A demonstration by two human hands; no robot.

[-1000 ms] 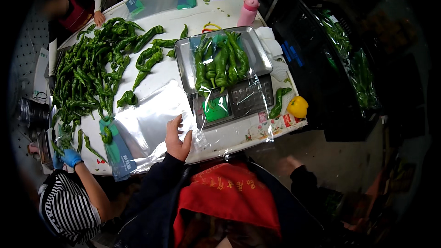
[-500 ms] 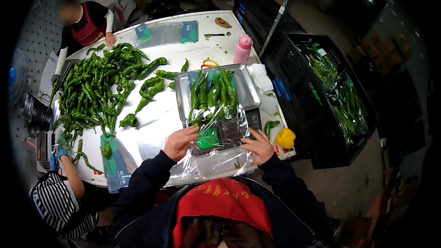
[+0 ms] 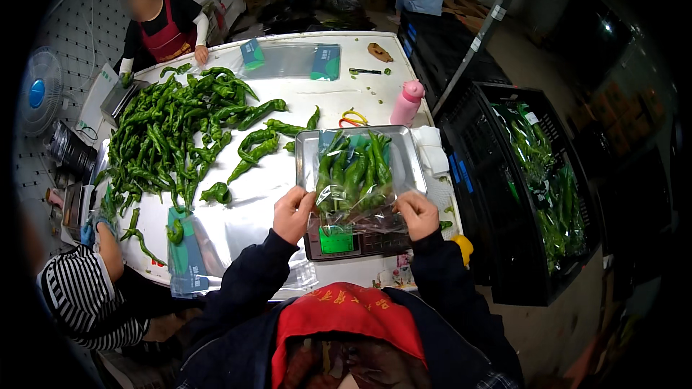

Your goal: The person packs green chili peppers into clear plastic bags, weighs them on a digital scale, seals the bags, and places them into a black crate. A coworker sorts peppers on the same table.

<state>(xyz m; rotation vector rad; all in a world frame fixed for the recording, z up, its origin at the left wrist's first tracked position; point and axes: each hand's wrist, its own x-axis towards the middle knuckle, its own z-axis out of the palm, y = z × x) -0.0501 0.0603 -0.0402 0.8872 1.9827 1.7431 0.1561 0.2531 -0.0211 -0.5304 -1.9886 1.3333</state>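
Observation:
A clear plastic bag [image 3: 375, 205] holding several long green peppers [image 3: 355, 173] lies on the metal tray [image 3: 308, 151] of a digital scale [image 3: 375, 243]. My left hand [image 3: 293, 215] is closed, pinching the bag's near left corner beside the scale's lit green display [image 3: 336, 240]. At the near right corner my right hand [image 3: 418, 215] pinches the bag's edge too. Between both hands the film is folded up against the near ends of the peppers. A big heap of loose green peppers [image 3: 162, 130] covers the table's left side.
Flat packing bags [image 3: 189, 259] lie at the near left, and more bags [image 3: 288, 62] at the back. A pink bottle [image 3: 408, 103], white tissues [image 3: 430, 150] and a yellow pepper [image 3: 463, 250] sit to the right. Black crates [image 3: 497, 245] flank the table. Two co-workers stand at left.
Both hands went from fingers spread on the bag's edges to pinching its corners. The bag's near end, stretched out toward me before, is now folded up toward the peppers. The view has shifted.

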